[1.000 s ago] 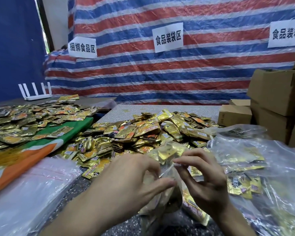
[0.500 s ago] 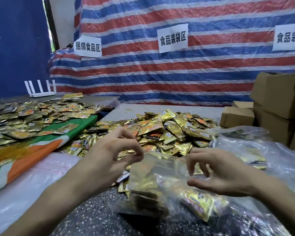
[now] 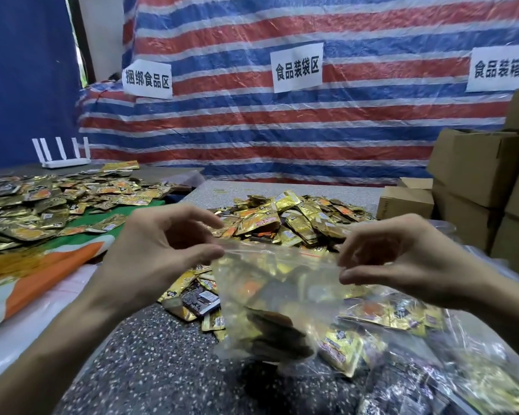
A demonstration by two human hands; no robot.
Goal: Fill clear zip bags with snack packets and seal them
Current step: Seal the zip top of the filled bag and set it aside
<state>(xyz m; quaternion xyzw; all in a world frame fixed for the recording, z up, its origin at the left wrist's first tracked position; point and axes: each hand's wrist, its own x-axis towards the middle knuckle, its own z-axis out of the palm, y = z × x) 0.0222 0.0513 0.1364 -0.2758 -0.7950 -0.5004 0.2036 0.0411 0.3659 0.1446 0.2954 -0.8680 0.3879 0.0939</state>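
A clear zip bag [image 3: 277, 298] holding gold snack packets hangs in front of me above the speckled table [image 3: 162, 363]. My left hand [image 3: 162, 253] pinches the bag's top left corner between thumb and forefinger. My right hand [image 3: 402, 259] pinches the top right corner the same way. The zip strip with its red line is stretched between the two hands. Behind the bag lies a big heap of loose gold snack packets [image 3: 297, 217].
Filled clear bags [image 3: 432, 354] pile up at the right. Empty plastic bags [image 3: 27, 324] and a green-orange cloth [image 3: 51, 265] with more packets lie left. Cardboard boxes [image 3: 477, 163] stack at the right. A white router [image 3: 65, 154] stands far left. A striped tarp forms the back wall.
My hands have moved apart from the middle of the bag's mouth to its two top corners, pulling the zip strip taut. The bag has been lifted and now hangs upright.
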